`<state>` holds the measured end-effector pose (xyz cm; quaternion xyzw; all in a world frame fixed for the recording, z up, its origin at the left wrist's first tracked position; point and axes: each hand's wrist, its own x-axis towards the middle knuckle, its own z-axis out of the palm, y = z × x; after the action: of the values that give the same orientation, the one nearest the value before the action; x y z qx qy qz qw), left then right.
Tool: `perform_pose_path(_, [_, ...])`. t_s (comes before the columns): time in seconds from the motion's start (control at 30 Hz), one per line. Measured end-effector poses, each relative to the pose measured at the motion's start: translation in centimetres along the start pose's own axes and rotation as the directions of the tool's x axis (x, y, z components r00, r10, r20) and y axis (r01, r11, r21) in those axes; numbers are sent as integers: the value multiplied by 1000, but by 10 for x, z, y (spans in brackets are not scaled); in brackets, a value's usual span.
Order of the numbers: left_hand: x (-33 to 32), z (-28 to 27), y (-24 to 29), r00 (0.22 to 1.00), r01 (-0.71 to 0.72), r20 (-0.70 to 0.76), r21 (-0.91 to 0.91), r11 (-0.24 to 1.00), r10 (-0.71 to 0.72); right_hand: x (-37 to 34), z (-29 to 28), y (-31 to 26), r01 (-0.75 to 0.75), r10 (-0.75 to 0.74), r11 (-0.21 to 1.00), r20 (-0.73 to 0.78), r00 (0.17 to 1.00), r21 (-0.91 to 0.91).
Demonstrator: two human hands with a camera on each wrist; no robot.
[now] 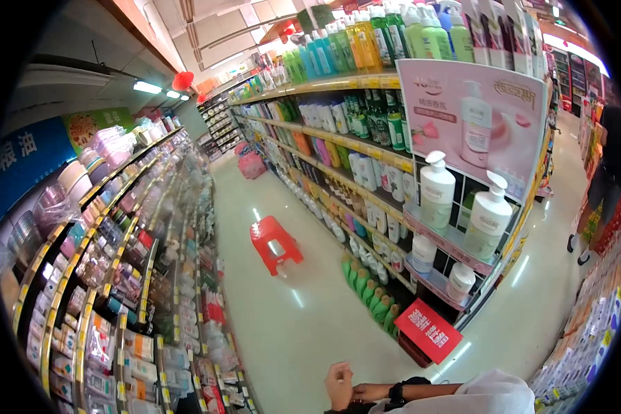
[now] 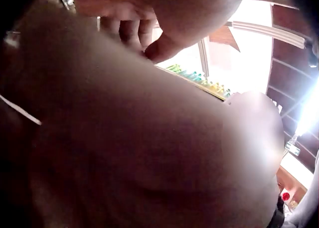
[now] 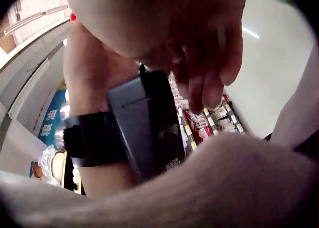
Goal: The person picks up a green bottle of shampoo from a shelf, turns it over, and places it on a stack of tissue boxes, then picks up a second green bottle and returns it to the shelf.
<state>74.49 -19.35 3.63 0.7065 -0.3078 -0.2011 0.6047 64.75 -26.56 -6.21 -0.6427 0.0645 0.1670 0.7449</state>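
At the bottom of the head view, my left hand point(image 1: 338, 386) is raised with its fingers loosely bent, holding nothing visible. My right hand point(image 1: 369, 392) reaches across from the right, close beside the left wrist; whether they touch is unclear. A black band point(image 1: 396, 395) circles the right wrist. The left wrist view is mostly blurred skin, with bent fingers point(image 2: 137, 33) near its top. In the right wrist view, relaxed fingers point(image 3: 204, 83) hang beside a dark device point(image 3: 132, 123) strapped to a wrist; nothing is seen in them.
A red stool point(image 1: 276, 243) stands in the shop aisle. Packed shelves point(image 1: 134, 269) line the left; bottle shelves point(image 1: 303, 129) line the right, ending in pump bottles point(image 1: 437, 190) and a red sign point(image 1: 429, 331). A person point(image 1: 606, 159) stands at the far right.
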Motion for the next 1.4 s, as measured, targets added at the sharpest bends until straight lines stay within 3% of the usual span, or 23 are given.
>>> perform_pose_path(0.13, [52,-39,-36,994,-16,-108,-160,987,-2,26,-5,-38,14,-51,950,110,993,313])
perform_pose_path(0.17, [68,-49,-46,992,-41,-121,-202,979,16,40,-5,-46,32,-53,977,94,994,212])
perform_pose_path(0.27, [110,-84,-51,992,-80,-118,-279,957,48,92,-19,-71,264,-250,963,190,949,-47])
perform_pose_path(0.3, [122,-97,-49,992,-85,-117,-299,951,52,106,-19,-83,227,-230,973,191,954,34])
perform_pose_path(0.4, [155,-132,-22,978,-180,-105,31,983,182,153,-21,-118,393,-402,916,194,895,82])
perform_pose_path(0.5, [196,-174,-40,944,-283,-95,259,924,315,201,-29,-142,297,-274,947,177,945,-120])
perform_pose_path(0.6, [227,-200,-34,966,-227,-56,282,932,252,223,-31,-177,242,-229,960,98,968,-142])
perform_pose_path(0.7, [267,-209,-68,905,-418,82,344,841,417,260,-43,-166,242,-242,951,23,970,-194])
perform_pose_path(0.8, [303,-212,-92,946,-291,238,328,899,219,287,-65,-162,263,-272,951,-34,962,-163])
perform_pose_path(0.87, [323,-202,-115,970,-8,240,-69,998,25,310,-83,-151,281,-287,946,-13,958,-163])
perform_pose_path(0.9, [332,-197,-123,961,150,264,-258,955,-79,320,-92,-148,290,-293,944,7,956,-158])
perform_pose_path(1.0, [368,-191,-91,916,150,389,-100,984,-100,330,-124,-179,266,-271,952,-10,963,-152])
perform_pose_path(1.1, [424,-195,-75,857,110,506,-1,994,-94,341,-161,-223,28,-64,974,-152,986,-225])
perform_pose_path(1.2, [480,-181,-116,934,47,357,-107,993,-6,374,-224,-224,222,-235,971,-169,957,-90])
perform_pose_path(1.23, [504,-190,-115,877,186,448,10,983,-171,393,-253,-206,285,-282,958,-247,927,-24])
perform_pose_path(1.27, [518,-193,-114,914,129,388,-5,992,-117,415,-275,-188,347,-315,937,-325,892,44])
perform_pose_path(1.33, [562,-183,-89,966,-13,257,-34,999,21,418,-320,-242,243,-122,942,-439,890,232])
perform_pose_path(1.4, [608,-180,-102,966,11,258,1,1000,-10,430,-364,-276,316,-190,936,-529,827,158])
